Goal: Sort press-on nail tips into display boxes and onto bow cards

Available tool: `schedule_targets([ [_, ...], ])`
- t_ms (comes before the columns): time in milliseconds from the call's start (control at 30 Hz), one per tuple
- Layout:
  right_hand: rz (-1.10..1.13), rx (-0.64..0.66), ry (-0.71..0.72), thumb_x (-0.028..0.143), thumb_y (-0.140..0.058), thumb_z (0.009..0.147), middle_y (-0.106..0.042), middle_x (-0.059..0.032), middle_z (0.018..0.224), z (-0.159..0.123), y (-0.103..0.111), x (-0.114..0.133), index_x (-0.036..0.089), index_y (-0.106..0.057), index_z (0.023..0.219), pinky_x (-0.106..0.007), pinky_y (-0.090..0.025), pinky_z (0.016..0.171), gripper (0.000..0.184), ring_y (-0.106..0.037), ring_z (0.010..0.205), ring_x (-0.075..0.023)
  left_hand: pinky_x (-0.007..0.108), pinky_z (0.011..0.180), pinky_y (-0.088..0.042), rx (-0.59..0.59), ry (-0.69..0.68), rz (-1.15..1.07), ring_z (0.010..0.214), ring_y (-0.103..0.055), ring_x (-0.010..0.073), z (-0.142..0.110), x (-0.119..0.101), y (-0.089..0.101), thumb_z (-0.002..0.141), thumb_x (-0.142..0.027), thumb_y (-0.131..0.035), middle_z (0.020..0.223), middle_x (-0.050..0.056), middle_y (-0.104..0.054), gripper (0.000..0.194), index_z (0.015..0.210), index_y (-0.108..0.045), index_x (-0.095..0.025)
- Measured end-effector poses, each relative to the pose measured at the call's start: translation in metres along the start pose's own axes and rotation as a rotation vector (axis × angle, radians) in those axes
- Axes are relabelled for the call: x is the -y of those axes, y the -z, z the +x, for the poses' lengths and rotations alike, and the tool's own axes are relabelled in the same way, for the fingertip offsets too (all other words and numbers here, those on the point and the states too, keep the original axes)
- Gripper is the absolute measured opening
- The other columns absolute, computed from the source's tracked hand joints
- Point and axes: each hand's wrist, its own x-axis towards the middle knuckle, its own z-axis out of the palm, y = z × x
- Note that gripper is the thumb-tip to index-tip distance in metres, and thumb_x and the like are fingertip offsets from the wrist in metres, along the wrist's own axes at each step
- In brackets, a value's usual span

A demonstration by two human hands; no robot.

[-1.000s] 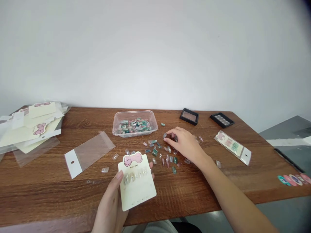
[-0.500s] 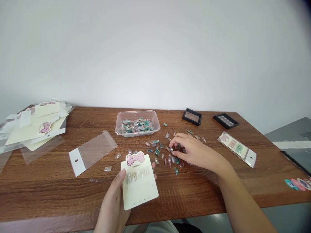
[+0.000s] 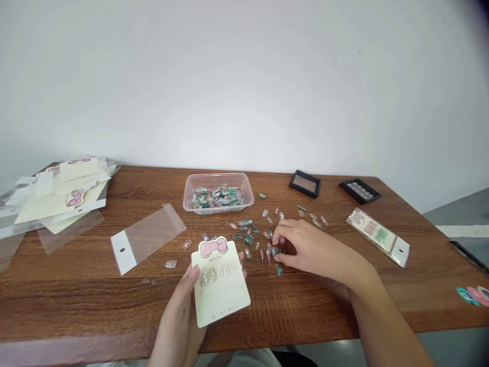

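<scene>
My left hand [image 3: 191, 303] grips a cream display card [image 3: 221, 311] with a pink bow at its top, thumb on the front and fingers behind. A row of clear, shiny press-on nails is fixed across the card's middle. On the table to its right, my right hand [image 3: 305, 248] reaches down into loose press-on nails [image 3: 248, 240] in green, pink and clear tones. Its thumb and index finger close around a greyish press-on nail [image 3: 274, 251] lying among the others. The remaining fingers are curled, and part of the pile is hidden under that hand.
Behind the loose nails stands a clear plastic tub [image 3: 219, 209] of more nails. An empty clear bag [image 3: 153, 237] lies left, near stacked cards and bags [image 3: 49, 204]. To the right are two black-framed boxes [image 3: 304, 183] and a packaged nail card [image 3: 378, 236].
My right hand has shifted slightly right and toward me, its fingertips now around a greyish nail. The left hand still holds the card in nearly the same place. The view has moved slightly.
</scene>
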Motion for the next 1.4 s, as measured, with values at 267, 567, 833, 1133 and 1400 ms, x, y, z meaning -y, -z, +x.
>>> schedule_targets([
  [267, -0.184, -0.071, 0.071, 0.014, -0.066, 0.089, -0.070, -0.0037, 0.095, 0.001, -0.006, 0.004, 0.021, -0.067, 0.089, -0.039, -0.046, 0.083, 0.007, -0.064, 0.092, -0.0259, 0.057, 0.116, -0.036, 0.133, 0.011, -0.107, 0.122, -0.066, 0.0392, 0.006, 0.001, 0.018, 0.098, -0.044, -0.050, 0.128, 0.015, -0.074, 0.061, 0.153, -0.047, -0.019],
  [567, -0.156, -0.242, 0.151, 0.023, -0.063, 0.094, -0.070, -0.0037, 0.095, 0.006, -0.005, -0.005, 0.022, -0.066, 0.095, -0.039, -0.047, 0.082, 0.003, -0.066, 0.092, -0.0251, 0.048, 0.111, -0.044, 0.324, 0.037, -0.204, 0.134, -0.057, 0.0369, 0.003, -0.021, 0.030, 0.102, -0.051, -0.039, 0.143, 0.022, -0.063, 0.065, 0.152, -0.047, -0.011],
  [833, -0.047, -0.365, 0.137, 0.025, -0.061, 0.095, -0.071, -0.0037, 0.103, 0.011, -0.002, -0.005, 0.023, -0.065, 0.096, -0.036, -0.049, 0.081, 0.006, -0.067, 0.093, -0.0227, 0.055, 0.113, -0.043, 0.523, -0.040, -0.350, 0.143, -0.045, 0.0392, 0.005, -0.016, 0.024, 0.101, -0.067, -0.025, 0.153, 0.024, -0.050, 0.077, 0.148, -0.054, -0.013],
  [1133, 0.053, -0.487, 0.112, 0.025, -0.063, 0.093, -0.071, -0.0018, 0.099, 0.014, -0.003, -0.007, 0.022, -0.066, 0.095, -0.033, -0.050, 0.078, 0.004, -0.067, 0.086, -0.0192, 0.060, 0.108, -0.046, 0.358, -0.065, -0.239, 0.140, -0.048, 0.0403, 0.007, -0.012, 0.024, 0.106, -0.052, -0.032, 0.149, 0.014, -0.059, 0.052, 0.153, -0.046, -0.035],
  [1400, 0.009, -0.335, 0.042, 0.028, -0.064, 0.093, -0.070, -0.0002, 0.094, 0.012, -0.003, -0.011, 0.024, -0.068, 0.090, -0.031, -0.046, 0.070, 0.007, -0.064, 0.076, -0.0171, 0.054, 0.097, -0.055, 0.115, -0.056, -0.122, 0.116, -0.070, 0.0330, -0.001, -0.013, 0.013, 0.103, -0.055, -0.041, 0.132, 0.013, -0.071, 0.059, 0.160, -0.030, -0.039],
])
